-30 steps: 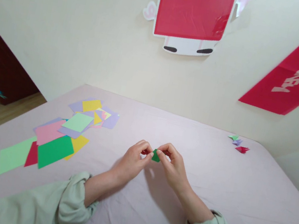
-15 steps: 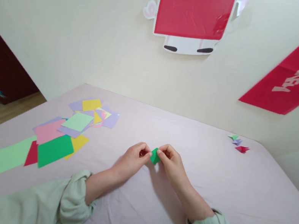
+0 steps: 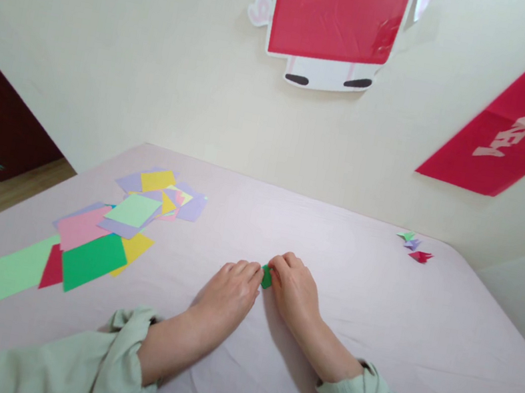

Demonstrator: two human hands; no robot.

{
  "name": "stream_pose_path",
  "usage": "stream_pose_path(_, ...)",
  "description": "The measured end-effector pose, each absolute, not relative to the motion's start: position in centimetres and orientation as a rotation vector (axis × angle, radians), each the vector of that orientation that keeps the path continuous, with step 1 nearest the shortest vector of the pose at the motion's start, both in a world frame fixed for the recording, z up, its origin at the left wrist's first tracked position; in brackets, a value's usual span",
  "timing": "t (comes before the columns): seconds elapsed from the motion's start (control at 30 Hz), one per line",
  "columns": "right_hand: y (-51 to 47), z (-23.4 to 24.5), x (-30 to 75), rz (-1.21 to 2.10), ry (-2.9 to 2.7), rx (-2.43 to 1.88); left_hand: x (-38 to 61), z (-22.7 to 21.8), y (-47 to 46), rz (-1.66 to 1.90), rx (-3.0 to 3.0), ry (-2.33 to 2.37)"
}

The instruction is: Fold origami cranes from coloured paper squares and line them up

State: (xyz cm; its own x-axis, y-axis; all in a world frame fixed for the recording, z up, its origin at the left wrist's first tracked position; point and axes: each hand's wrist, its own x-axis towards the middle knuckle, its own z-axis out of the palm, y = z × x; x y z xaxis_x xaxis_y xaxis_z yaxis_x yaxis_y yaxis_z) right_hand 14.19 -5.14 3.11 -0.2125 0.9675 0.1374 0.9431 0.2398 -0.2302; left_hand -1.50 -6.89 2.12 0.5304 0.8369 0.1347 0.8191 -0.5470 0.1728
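Observation:
A small folded piece of green paper (image 3: 267, 277) is between my two hands over the middle of the table. My left hand (image 3: 232, 289) is closed at its left edge, back of the hand turned up, the fingertips mostly hidden. From the right, my right hand (image 3: 294, 289) pinches the paper's upper right side with curled fingers. Much of the paper is covered by the fingers, so its exact folds cannot be made out.
Loose coloured sheets lie spread at the left, among them a dark green sheet (image 3: 94, 263) and a pink sheet (image 3: 81, 227). At the far right sit small folded paper figures, one red (image 3: 420, 257). A wall (image 3: 187, 75) rises behind the pale cloth-covered table (image 3: 445, 337).
My left hand has rolled over so its back faces up, and my right hand's fingers have curled down. The green paper now shows less between them. The view has shifted slightly.

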Motion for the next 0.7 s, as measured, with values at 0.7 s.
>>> stream_pose_path(0.7, -6.0, 3.5, 14.4, -0.058, -2.508, -1.797, -1.2, 3.1, -6.7, 0.181, 2.667, 1.506)
